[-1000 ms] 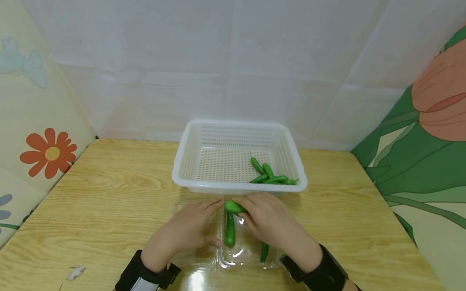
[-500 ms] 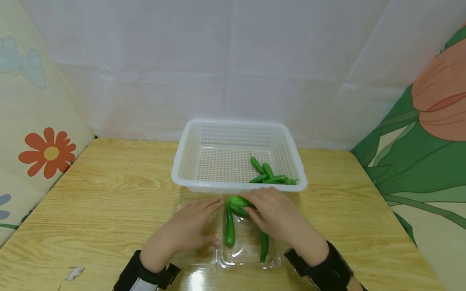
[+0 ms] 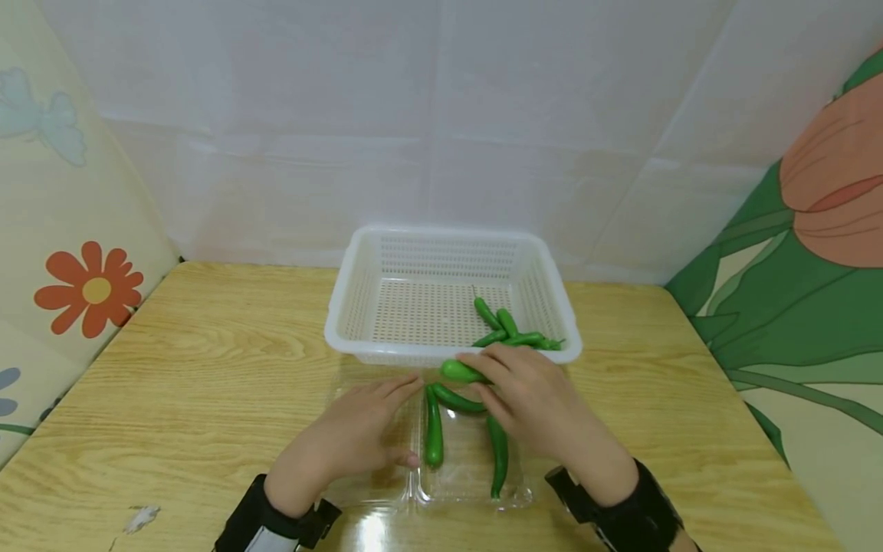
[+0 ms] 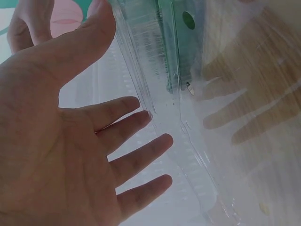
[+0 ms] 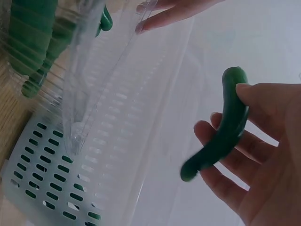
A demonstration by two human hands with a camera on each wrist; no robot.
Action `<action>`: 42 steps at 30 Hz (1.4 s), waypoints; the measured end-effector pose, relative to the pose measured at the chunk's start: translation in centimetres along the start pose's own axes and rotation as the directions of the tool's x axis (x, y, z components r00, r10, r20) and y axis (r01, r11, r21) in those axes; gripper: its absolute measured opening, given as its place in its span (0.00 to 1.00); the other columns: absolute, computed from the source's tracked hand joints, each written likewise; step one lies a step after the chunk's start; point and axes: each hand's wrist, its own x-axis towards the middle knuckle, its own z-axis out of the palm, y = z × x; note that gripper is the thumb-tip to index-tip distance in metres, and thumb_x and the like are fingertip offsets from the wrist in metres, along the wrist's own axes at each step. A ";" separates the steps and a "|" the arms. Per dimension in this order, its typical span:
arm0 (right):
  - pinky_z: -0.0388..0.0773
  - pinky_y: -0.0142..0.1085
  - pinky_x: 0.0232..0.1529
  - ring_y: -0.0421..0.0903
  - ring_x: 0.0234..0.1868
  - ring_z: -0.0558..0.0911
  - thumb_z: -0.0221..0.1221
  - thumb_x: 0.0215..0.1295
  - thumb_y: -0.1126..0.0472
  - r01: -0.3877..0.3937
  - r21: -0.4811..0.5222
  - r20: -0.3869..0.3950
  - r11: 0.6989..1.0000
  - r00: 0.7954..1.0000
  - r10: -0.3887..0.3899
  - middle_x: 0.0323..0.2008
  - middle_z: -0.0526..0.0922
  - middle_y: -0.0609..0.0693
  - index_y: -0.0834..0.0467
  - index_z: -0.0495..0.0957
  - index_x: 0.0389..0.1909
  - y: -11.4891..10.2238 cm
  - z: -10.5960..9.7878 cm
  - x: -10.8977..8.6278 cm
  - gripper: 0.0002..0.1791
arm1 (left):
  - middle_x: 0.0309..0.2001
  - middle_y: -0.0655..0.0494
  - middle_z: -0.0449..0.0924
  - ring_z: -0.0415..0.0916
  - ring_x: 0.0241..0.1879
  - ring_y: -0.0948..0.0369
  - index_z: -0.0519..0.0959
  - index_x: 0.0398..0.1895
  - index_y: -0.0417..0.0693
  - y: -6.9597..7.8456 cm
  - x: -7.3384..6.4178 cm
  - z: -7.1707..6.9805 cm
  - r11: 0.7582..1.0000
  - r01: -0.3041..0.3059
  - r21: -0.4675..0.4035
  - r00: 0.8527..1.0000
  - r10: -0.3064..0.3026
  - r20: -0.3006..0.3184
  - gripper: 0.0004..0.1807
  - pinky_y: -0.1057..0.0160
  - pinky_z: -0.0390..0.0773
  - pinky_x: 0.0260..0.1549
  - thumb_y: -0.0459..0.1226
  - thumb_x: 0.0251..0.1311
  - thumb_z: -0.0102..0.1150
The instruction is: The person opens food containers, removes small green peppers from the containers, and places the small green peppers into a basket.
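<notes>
My right hand (image 3: 541, 399) pinches a green chili pepper (image 3: 461, 372) between thumb and fingers, over the far side of a clear plastic clamshell box (image 3: 469, 491). In the right wrist view the curved pepper (image 5: 230, 122) sticks out past the fingers at both ends. Inside the box's right half lie a pepper along the left wall (image 3: 434, 437), one across the far end (image 3: 457, 399) and one on the right (image 3: 498, 460). My left hand (image 3: 359, 433) spreads over the left half with straight fingers, the fingertips (image 4: 164, 141) at the box's edge, holding nothing.
Just behind the box stands a white perforated basket (image 3: 451, 356), with several more peppers (image 3: 510, 330) in its front right corner. A white sheet hangs behind the wooden table (image 3: 228, 368). Patterned panels flank both sides.
My right hand has drawn back toward the basket and to the right with its pepper, uncovering the pepper at the box's far end and more of the right one. The left hand stays put.
</notes>
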 end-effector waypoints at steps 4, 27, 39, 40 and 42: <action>0.81 0.39 0.37 0.45 0.37 0.80 0.66 0.62 0.62 0.007 0.004 -0.027 1.000 1.000 -0.007 0.43 0.81 0.52 0.59 0.79 0.58 0.2 -0.1 0.0 0.22 | 0.73 0.49 0.61 0.63 0.68 0.46 0.62 0.75 0.46 -0.1 0.0 0.0 1.000 -0.005 0.005 1.000 0.005 -0.004 0.53 0.41 0.62 0.67 0.56 0.46 0.73; 0.81 0.48 0.48 0.54 0.44 0.82 0.71 0.54 0.66 -0.087 -0.059 -0.186 0.994 0.980 0.075 0.42 0.84 0.56 0.64 0.80 0.47 1.7 0.3 0.1 0.19 | 0.74 0.49 0.60 0.62 0.69 0.47 0.62 0.75 0.45 -0.1 -0.1 0.1 1.000 -0.006 -0.017 1.000 0.006 -0.002 0.52 0.41 0.60 0.67 0.56 0.49 0.71; 0.79 0.48 0.48 0.55 0.44 0.81 0.74 0.51 0.68 -0.192 -0.068 -0.204 0.979 0.963 0.174 0.41 0.84 0.57 0.62 0.83 0.44 2.4 0.8 -0.1 0.18 | 0.74 0.49 0.60 0.61 0.70 0.47 0.61 0.75 0.46 -0.1 0.0 0.1 1.000 -0.005 -0.014 1.000 0.005 0.001 0.52 0.41 0.60 0.68 0.56 0.49 0.71; 0.79 0.49 0.48 0.55 0.45 0.81 0.74 0.50 0.68 -0.198 -0.071 -0.207 0.978 0.962 0.180 0.41 0.84 0.57 0.62 0.83 0.44 2.4 0.8 -0.2 0.19 | 0.74 0.49 0.60 0.61 0.70 0.47 0.61 0.75 0.46 -0.1 0.0 0.2 1.000 -0.007 -0.013 1.000 0.007 0.000 0.52 0.41 0.60 0.68 0.56 0.49 0.71; 0.79 0.49 0.49 0.55 0.45 0.81 0.74 0.50 0.68 -0.213 -0.073 -0.211 0.974 0.958 0.194 0.42 0.84 0.57 0.62 0.83 0.44 2.6 0.9 -0.2 0.19 | 0.74 0.49 0.59 0.61 0.70 0.47 0.61 0.75 0.46 -0.1 -0.1 0.2 1.000 -0.009 -0.013 1.000 0.009 0.000 0.52 0.41 0.60 0.68 0.56 0.49 0.71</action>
